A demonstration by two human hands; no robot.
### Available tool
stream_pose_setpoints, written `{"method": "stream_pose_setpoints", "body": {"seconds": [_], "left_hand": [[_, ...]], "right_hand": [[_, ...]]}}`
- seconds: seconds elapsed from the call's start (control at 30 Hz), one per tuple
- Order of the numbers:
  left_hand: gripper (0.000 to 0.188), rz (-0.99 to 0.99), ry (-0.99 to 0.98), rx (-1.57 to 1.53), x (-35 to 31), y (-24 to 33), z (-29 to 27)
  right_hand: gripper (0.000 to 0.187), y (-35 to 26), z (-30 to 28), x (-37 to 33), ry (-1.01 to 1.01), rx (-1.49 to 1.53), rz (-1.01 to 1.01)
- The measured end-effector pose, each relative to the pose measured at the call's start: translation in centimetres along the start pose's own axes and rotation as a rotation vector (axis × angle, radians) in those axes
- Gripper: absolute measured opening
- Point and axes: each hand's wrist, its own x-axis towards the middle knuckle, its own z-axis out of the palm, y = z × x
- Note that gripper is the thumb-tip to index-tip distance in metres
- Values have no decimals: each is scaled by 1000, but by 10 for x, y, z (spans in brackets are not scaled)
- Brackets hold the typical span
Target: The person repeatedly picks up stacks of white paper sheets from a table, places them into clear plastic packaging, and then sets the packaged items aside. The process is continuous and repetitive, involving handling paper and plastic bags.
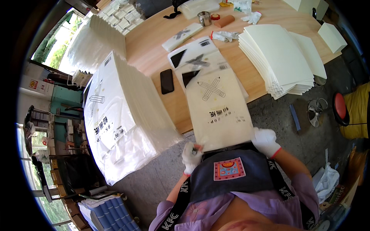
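Observation:
A clear plastic bag of cream drawing paper [225, 115], printed with crossed pencils, lies in front of me. Its near end hangs past the table edge, close to my apron. My left hand [191, 158], in a white knitted glove, is closed at the bag's near left corner; a small reddish bit shows at the fingertips. At the near right corner is my right hand [266, 142], gloved too, with its fingers bent against the bag's side and partly hidden. More printed plastic bags [196, 57] lie beneath and beyond this one.
A tall stack of printed plastic bags [115, 119] stands to the left, beside a black phone [167, 81]. Fanned white paper stacks [279, 57] lie at the right. Farther back are spare gloves [224, 36], a metal pot [204, 18] and a brown roll [224, 21].

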Motion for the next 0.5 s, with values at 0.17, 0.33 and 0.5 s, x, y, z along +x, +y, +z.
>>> {"method": "stream_pose_setpoints", "body": {"seconds": [0.17,0.33,0.5], "left_hand": [[14,-358,-440,-100,-25,50,-37],[17,-108,-292,-233,20,39,-11],[14,26,-96,174,53,-9,17]], "right_hand": [[28,-5,-2,-36,-286,77,-82],[21,-5,-11,-4,22,133,-306],[31,24,-11,35,-84,47,7]]}}
